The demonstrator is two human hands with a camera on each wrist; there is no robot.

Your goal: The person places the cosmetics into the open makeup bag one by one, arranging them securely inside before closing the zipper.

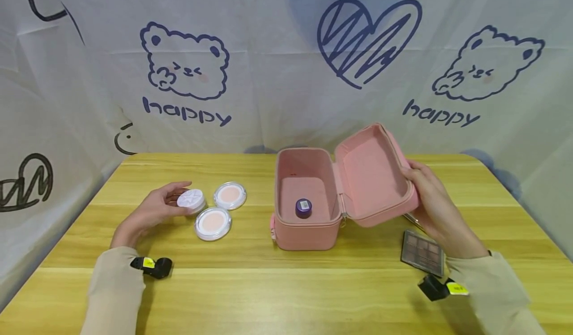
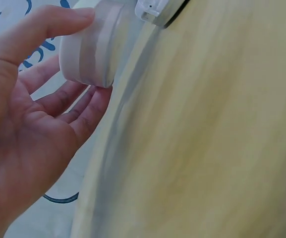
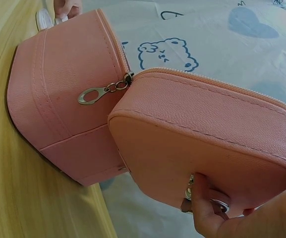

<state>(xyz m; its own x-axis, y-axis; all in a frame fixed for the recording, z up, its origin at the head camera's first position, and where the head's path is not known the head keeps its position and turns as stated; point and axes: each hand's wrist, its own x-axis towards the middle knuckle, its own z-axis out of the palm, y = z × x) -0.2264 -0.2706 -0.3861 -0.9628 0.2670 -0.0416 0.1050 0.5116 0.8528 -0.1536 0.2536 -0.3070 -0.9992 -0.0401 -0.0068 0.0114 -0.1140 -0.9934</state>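
On the left, my left hand (image 1: 154, 206) pinches a small round cosmetic jar (image 1: 191, 201) with a white patterned lid, thumb on one side and fingers on the other. Seen from the left wrist, the jar (image 2: 90, 47) has a pale, see-through body. Two round powder compacts (image 1: 213, 223) with clear rims lie just right of that hand. A pink makeup case (image 1: 306, 238) stands in the middle, its lid (image 1: 371, 168) swung out to the right. My right hand (image 1: 431, 203) grips the lid's outer edge. Inside the case sits a small purple jar (image 1: 303, 208) with a white label.
An eyeshadow palette (image 1: 422, 253) lies below my right hand, near the sleeve. Part of a thin metallic item (image 1: 416, 221) shows beside it. A metal zipper pull (image 3: 92, 95) hangs from the case. Behind the wooden table (image 1: 250, 295) hangs a printed cloth (image 1: 268, 76).
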